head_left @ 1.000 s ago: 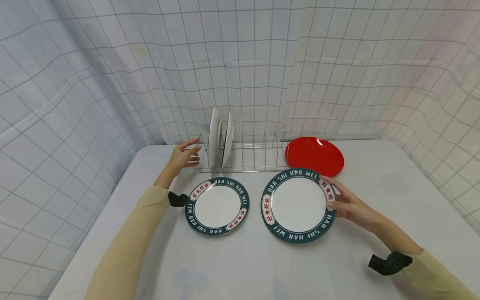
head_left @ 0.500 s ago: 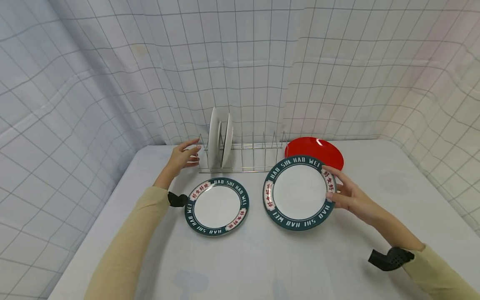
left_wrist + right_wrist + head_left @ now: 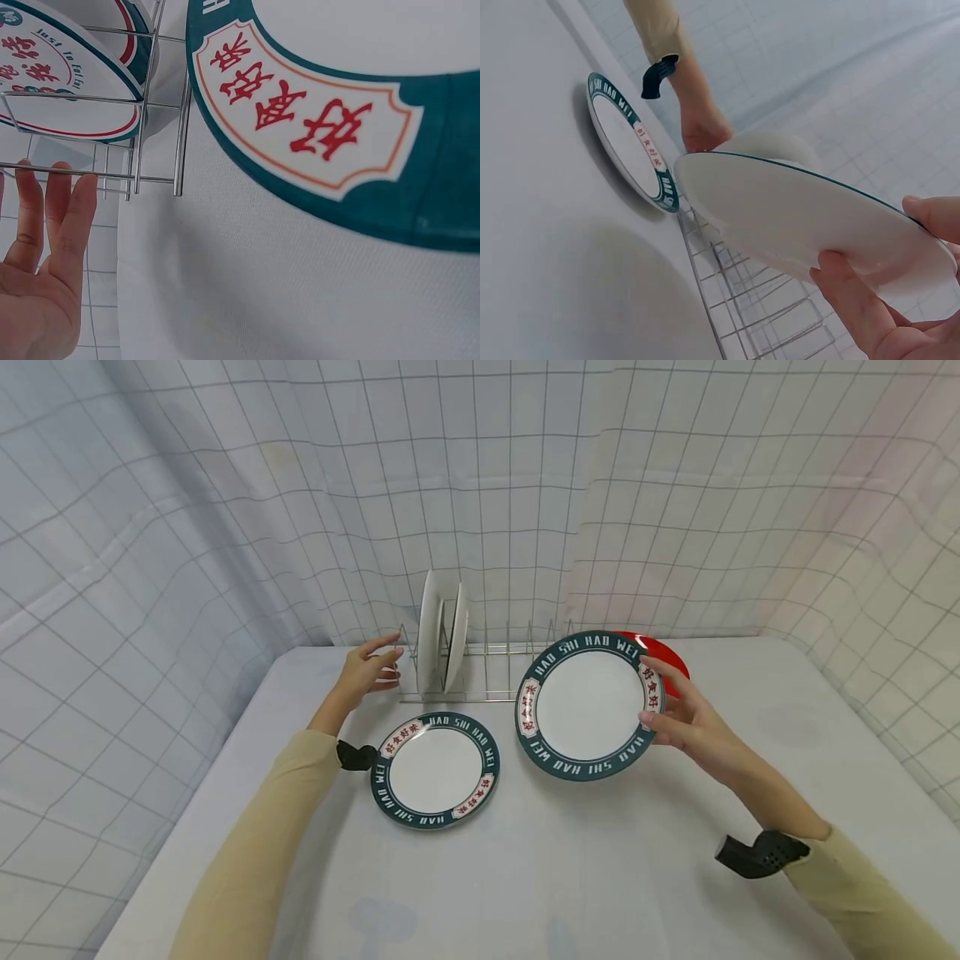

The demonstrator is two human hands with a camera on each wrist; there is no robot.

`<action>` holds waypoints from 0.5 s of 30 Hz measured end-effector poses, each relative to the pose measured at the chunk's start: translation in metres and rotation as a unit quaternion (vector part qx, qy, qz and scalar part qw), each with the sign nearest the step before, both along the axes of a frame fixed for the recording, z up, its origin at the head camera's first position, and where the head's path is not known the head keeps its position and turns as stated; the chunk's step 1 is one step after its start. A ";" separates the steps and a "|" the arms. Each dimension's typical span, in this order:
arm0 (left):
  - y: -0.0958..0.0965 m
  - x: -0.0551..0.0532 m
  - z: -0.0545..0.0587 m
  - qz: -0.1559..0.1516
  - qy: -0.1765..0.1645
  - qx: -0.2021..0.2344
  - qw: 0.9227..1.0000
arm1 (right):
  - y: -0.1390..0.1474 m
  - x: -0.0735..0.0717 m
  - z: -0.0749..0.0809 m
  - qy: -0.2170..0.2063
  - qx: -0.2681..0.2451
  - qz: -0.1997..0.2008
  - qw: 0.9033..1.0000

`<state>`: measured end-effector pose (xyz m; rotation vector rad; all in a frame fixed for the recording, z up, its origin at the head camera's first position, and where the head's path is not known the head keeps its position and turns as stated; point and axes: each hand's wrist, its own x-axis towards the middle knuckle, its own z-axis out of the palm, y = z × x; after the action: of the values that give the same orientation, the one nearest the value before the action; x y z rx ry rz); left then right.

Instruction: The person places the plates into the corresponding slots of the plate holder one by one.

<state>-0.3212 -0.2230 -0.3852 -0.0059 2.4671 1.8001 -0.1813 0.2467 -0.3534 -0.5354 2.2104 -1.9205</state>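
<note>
My right hand (image 3: 697, 727) pinches the right rim of a large green-rimmed white plate (image 3: 588, 706), thumb on the face and fingers underneath. That plate is tilted and raised off the table, as its pale underside in the right wrist view shows. My left hand (image 3: 363, 672) rests at the left end of a wire dish rack (image 3: 510, 697), fingers fairly straight, fingertips touching a wire (image 3: 112, 175) in the left wrist view. Two plates stand upright in the rack: a left one (image 3: 427, 635) and a right one (image 3: 457, 639).
A smaller green-rimmed plate (image 3: 435, 768) lies flat on the white table (image 3: 480, 885), in front of the rack. A red plate (image 3: 663, 653) at the rack's right end is partly hidden by the held plate. Gridded cloth (image 3: 510, 485) surrounds the table's back and sides.
The right hand has lifted the large plate and brought it back toward the rack and slightly left, covering more of the red plate. The left hand has stayed at the rack's end.
</note>
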 end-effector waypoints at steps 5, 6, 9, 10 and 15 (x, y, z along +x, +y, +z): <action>0.000 0.000 -0.001 0.001 0.001 0.000 1.000 | -0.014 -0.004 0.008 0.004 0.009 -0.025 1.000; 0.000 0.001 -0.001 0.001 0.001 0.001 1.000 | -0.016 -0.005 0.009 0.004 0.008 -0.026 1.000; 0.001 0.001 -0.001 0.002 -0.002 0.010 1.000 | -0.024 -0.009 0.014 0.003 0.001 -0.028 1.000; 0.001 0.001 -0.001 0.003 -0.002 0.009 1.000 | -0.026 -0.010 0.016 0.003 0.001 -0.029 1.000; 0.002 0.002 -0.002 0.005 0.003 0.008 1.000 | -0.040 -0.018 0.028 -0.003 -0.005 -0.034 0.999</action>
<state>-0.3190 -0.2214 -0.3875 -0.0119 2.4616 1.8252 -0.1993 0.2071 -0.3259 -0.4610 2.2457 -1.9637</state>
